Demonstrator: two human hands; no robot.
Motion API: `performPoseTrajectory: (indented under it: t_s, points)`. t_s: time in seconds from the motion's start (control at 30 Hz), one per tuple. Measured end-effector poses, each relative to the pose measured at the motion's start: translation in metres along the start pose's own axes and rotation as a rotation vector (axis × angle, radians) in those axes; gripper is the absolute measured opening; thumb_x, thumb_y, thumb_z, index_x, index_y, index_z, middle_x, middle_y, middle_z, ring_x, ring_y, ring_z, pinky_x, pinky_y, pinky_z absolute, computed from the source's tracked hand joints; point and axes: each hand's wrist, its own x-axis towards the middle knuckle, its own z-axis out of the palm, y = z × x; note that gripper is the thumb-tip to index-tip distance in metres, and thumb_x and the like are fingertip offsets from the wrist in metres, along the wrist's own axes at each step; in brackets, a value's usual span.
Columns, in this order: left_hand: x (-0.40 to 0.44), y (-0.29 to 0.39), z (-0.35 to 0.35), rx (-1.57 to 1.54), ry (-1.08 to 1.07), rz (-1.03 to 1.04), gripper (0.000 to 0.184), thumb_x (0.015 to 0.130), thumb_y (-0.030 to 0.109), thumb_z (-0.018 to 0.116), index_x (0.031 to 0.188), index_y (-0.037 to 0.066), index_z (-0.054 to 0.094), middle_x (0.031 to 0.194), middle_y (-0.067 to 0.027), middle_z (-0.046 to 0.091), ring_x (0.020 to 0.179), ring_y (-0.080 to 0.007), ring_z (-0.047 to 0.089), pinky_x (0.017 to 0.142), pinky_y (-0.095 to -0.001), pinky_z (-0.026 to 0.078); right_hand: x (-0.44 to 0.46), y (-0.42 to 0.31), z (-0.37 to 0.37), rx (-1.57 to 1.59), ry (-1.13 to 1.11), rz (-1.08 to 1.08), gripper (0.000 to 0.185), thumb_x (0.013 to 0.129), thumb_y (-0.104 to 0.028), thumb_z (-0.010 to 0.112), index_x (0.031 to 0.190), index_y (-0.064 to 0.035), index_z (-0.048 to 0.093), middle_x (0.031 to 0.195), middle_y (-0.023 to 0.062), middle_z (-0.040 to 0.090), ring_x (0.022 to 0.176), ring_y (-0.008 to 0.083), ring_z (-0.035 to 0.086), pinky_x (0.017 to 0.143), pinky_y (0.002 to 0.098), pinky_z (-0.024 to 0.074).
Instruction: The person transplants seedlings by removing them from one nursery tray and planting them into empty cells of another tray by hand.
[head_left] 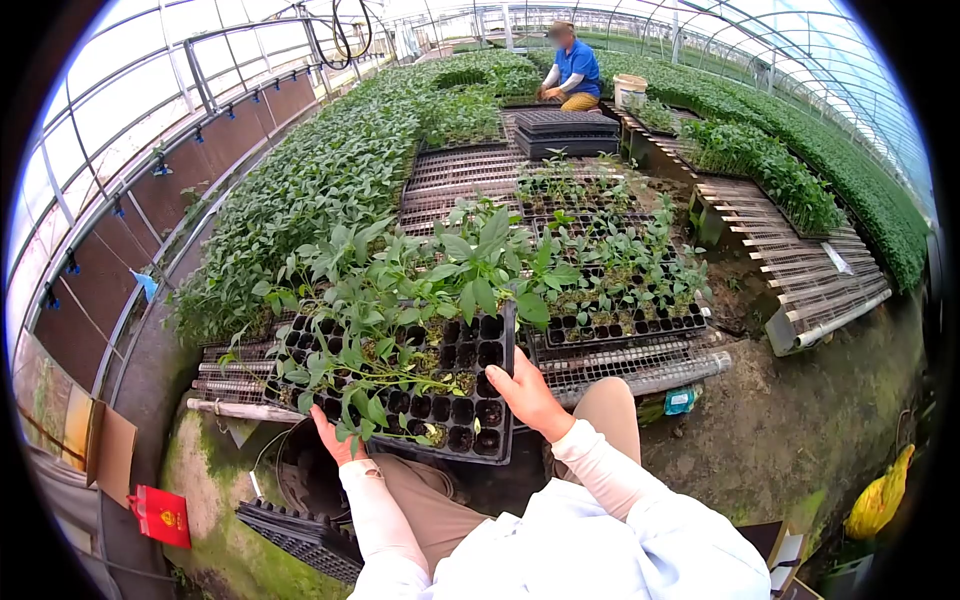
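Note:
Between my two hands is a black seedling tray (pixel 462 408), tilted over my lap at the bench's front edge. Leafy green seedlings (pixel 370 340) fill part of it, some leaning or lying across the cells, while several cells along its right side hold no plants. My left hand (pixel 338 436) grips the tray's near left edge, partly covered by leaves. On the right edge, my right hand (pixel 528 396) is closed with the thumb on top. Another seedling tray (pixel 625 330) with sparser plants lies just beyond, to the right.
A person in a blue shirt (pixel 578 68) works farther back beside stacked black trays (pixel 566 135) and a white bucket (pixel 630 90). Slatted benches (pixel 455 185) carry dense seedlings. A dark bucket (pixel 305 470), more trays (pixel 300 540) and a red bag (pixel 162 516) stand at lower left.

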Motion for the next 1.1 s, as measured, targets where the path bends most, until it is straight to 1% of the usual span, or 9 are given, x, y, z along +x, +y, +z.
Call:
performPoseTrajectory:
  t_s: [0.27,0.3,0.33,0.4,0.7,0.77,0.93,1.0,1.1]
  points:
    - [0.007,-0.002,-0.019,0.209,0.023,0.12,0.071,0.098,0.058,0.051,0.135,-0.003,0.052,0.133,-0.0168,0.06,0.117,-0.0308,0.06,0.102,-0.0414,0.047,-0.002,0.005,0.01,0.052,0.023,-0.031,0.041,0.1,-0.02,0.057,0.134,-0.0002,0.048,0.099,0.0038,0.063,0.087,0.0132,0.054,0.081,0.0307,0.0478]
    - [0.009,0.003,-0.02,-0.014,-0.002,-0.031,0.05,0.107,0.043,0.039,0.14,0.006,0.046,0.132,-0.0114,0.057,0.113,-0.0307,0.06,0.096,-0.0454,0.053,-0.002,0.009,0.009,0.016,0.02,-0.02,0.04,0.1,-0.019,0.057,0.134,0.0001,0.048,0.099,0.0044,0.063,0.087,0.0132,0.054,0.081,0.0308,0.048]
    - [0.006,0.006,-0.015,-0.005,-0.008,-0.031,0.05,0.107,0.043,0.039,0.14,0.006,0.046,0.132,-0.0114,0.057,0.113,-0.0307,0.06,0.096,-0.0454,0.053,-0.003,0.012,0.009,-0.018,0.019,-0.007,0.04,0.1,-0.019,0.057,0.134,0.0004,0.048,0.098,0.005,0.063,0.086,0.0132,0.054,0.081,0.0309,0.0481]
    - [-0.008,0.007,0.003,0.025,0.007,-0.005,0.069,0.099,0.057,0.052,0.139,0.002,0.05,0.139,-0.0133,0.056,0.122,-0.03,0.056,0.105,-0.0434,0.044,-0.003,0.006,0.009,-0.046,0.02,0.022,0.04,0.1,-0.018,0.057,0.134,0.0009,0.048,0.103,0.0077,0.063,0.091,0.0131,0.056,0.085,0.0308,0.0481]
    - [-0.003,0.009,-0.004,0.048,0.04,0.036,0.066,0.099,0.056,0.052,0.141,0.004,0.049,0.14,-0.0115,0.055,0.122,-0.0296,0.055,0.106,-0.044,0.043,0.0,0.017,0.014,-0.058,0.024,-0.018,0.045,0.098,-0.02,0.057,0.136,0.0009,0.047,0.115,0.0152,0.066,0.103,0.023,0.062,0.093,0.0357,0.0475]
    - [-0.007,0.014,0.004,-0.048,0.064,-0.021,0.051,0.106,0.044,0.041,0.143,0.01,0.045,0.137,-0.0112,0.053,0.119,-0.0316,0.056,0.101,-0.0473,0.05,0.0,0.021,0.015,-0.035,0.024,-0.016,0.044,0.098,-0.02,0.057,0.136,0.0006,0.047,0.114,0.0151,0.066,0.102,0.0221,0.062,0.091,0.0358,0.048]
    - [-0.01,0.012,0.008,-0.04,-0.016,0.016,0.044,0.107,0.037,0.041,0.144,0.012,0.044,0.135,-0.0087,0.054,0.115,-0.0295,0.059,0.097,-0.0444,0.053,0.0,0.014,0.013,-0.051,0.002,0.014,0.041,0.099,-0.019,0.058,0.134,0.0002,0.048,0.098,0.0043,0.061,0.087,0.0134,0.054,0.081,0.0318,0.0484]
    - [0.014,0.002,-0.028,-0.054,-0.011,0.065,0.057,0.103,0.049,0.047,0.141,0.006,0.049,0.136,-0.0122,0.057,0.115,-0.0299,0.06,0.101,-0.0442,0.049,0.002,0.018,0.015,0.02,0.007,-0.051,0.04,0.1,-0.017,0.057,0.135,0.0003,0.047,0.099,0.0007,0.06,0.086,0.0115,0.053,0.08,0.0308,0.048]
    - [0.014,0.002,-0.024,-0.098,-0.013,0.052,0.049,0.106,0.043,0.042,0.139,0.007,0.048,0.13,-0.0086,0.057,0.111,-0.0269,0.061,0.093,-0.0407,0.054,-0.001,-0.001,0.013,0.037,-0.031,0.122,0.038,0.1,-0.015,0.058,0.134,-0.001,0.048,0.097,-0.002,0.058,0.082,0.0063,0.05,0.074,0.0256,0.0455]
